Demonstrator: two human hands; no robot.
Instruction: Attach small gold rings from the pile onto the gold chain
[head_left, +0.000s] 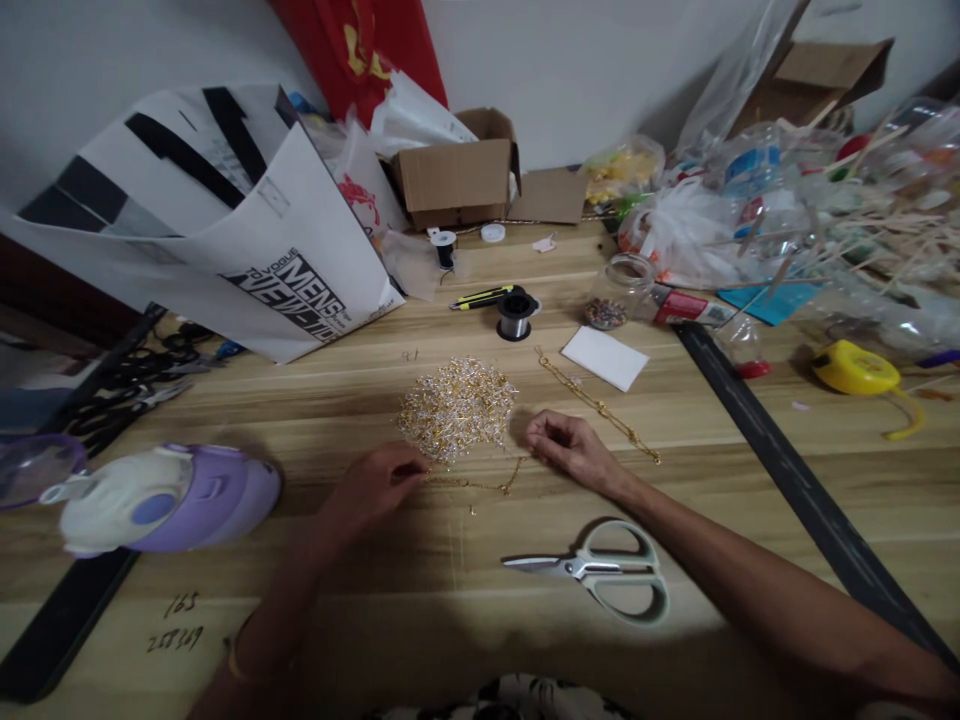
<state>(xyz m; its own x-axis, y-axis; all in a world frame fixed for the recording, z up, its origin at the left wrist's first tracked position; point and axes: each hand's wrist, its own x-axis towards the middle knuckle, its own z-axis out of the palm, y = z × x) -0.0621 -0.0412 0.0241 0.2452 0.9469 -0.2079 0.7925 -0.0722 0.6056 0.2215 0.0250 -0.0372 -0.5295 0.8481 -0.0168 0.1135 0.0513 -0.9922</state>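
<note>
A thin gold chain (pixel 480 486) with small beads runs between my hands, close to the table. My left hand (pixel 382 482) is closed, its fingertips pinched at the chain's left end. The fingers of my right hand (pixel 564 446) are curled together where the chain's right end rises to them; the exact grip is too small to see. Just beyond both hands lies a heap of small gold and clear beaded pieces (pixel 459 405). Another gold chain (pixel 600 407) lies stretched out beyond my right hand. One tiny loose piece (pixel 472 511) rests nearer to me.
Scissors (pixel 592 568) lie near me, below my right hand. A lilac bottle (pixel 202 500) and pliers (pixel 142 400) are at left. Farther back are a wire spool (pixel 514 316), a cutter knife (pixel 480 297), a bead jar (pixel 611 295), a white card (pixel 604 357) and a tape measure (pixel 855 368).
</note>
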